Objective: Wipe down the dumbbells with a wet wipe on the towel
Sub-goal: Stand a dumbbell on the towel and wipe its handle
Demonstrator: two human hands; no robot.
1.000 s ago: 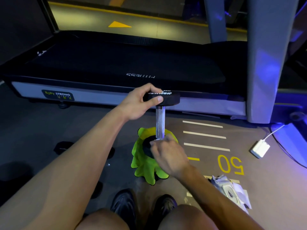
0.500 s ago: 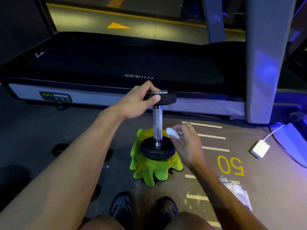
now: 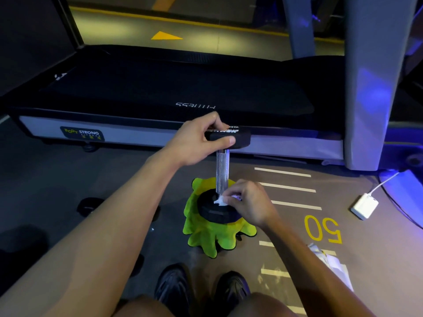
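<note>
Head view: the dumbbell [image 3: 223, 170] stood upright on the green towel [image 3: 212, 239] on the floor — left hand [image 3: 196, 143] grasping its upper head, right hand [image 3: 247, 202] pinching the wet wipe [image 3: 220, 200], which had dropped from beside the handle to the lower head, suggesting that surface came next.

**One head-worn view, looking forward and down**

A single wide-angle camera sits on the person's head and faces forward and down at the brown gym floor [image 3: 343, 225]. Both bare forearms reach in from the bottom edge, with the knees and black shoes [image 3: 174, 287] directly below, so the view is close. The black treadmill deck [image 3: 160, 88] fills the upper half, its edges bent by the lens. No second view overlaps it.
</note>
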